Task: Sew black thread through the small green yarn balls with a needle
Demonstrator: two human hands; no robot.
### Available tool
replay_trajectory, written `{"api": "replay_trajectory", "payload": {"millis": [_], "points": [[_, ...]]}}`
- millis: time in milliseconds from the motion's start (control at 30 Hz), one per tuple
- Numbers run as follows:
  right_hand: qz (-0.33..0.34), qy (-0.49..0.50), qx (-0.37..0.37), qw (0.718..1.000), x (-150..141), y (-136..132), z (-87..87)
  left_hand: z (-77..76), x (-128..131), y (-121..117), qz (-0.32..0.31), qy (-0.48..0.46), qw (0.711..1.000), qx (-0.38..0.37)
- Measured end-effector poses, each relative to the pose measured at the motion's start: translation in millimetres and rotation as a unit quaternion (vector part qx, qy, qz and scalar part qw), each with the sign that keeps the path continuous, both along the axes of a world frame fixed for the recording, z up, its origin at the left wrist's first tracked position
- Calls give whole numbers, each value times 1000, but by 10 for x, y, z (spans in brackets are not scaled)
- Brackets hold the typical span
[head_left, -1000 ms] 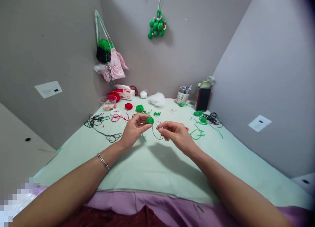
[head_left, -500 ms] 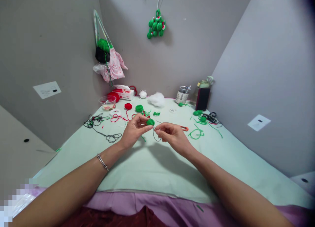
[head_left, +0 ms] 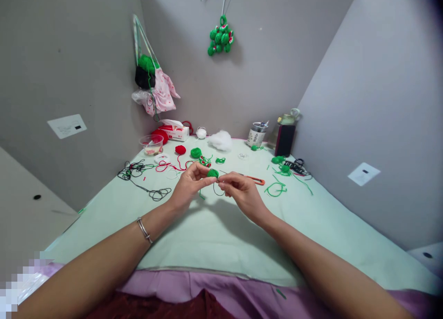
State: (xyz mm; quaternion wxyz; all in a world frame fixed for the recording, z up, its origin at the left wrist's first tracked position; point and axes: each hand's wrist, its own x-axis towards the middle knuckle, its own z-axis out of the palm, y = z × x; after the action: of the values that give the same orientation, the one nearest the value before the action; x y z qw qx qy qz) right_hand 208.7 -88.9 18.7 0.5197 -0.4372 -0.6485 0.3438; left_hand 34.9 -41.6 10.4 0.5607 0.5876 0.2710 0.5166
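My left hand is partly closed, its thumb and fingers pinching a small green crocheted ball from the left side. I hold this ball raised above the middle of the tabletop. My right hand is drawn into a close pinch right at the ball's right side, thumb and forefinger together and the other fingers curled under. A thin dark thread hangs in a loop below the ball and runs over to my right fingers; what their tips grip is too small to tell.

Just behind my right hand lies an orange-handled tool, its slim end pointing left. Right of it are loose green yarn strands. Beyond my left hand sit a red yarn ball and a green yarn ball, with a fluffy white wad farther back. A tangled dark cord spreads over the tabletop's left side, near a clear plastic tub. A silver bracelet circles my left wrist.
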Motion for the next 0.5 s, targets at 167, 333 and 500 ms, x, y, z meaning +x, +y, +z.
{"api": "replay_trajectory", "payload": {"millis": [167, 333, 500], "points": [[-22, -64, 60, 996, 21, 17, -39, -2, -4, -4, -21, -9, 999, -27], [-35, -63, 20, 997, 14, 35, -42, -16, -1, 1, -22, -4, 1000, -5], [16, -18, -71, 997, 30, 71, -41, -47, 12, 12, -4, 31, 998, 59]]}}
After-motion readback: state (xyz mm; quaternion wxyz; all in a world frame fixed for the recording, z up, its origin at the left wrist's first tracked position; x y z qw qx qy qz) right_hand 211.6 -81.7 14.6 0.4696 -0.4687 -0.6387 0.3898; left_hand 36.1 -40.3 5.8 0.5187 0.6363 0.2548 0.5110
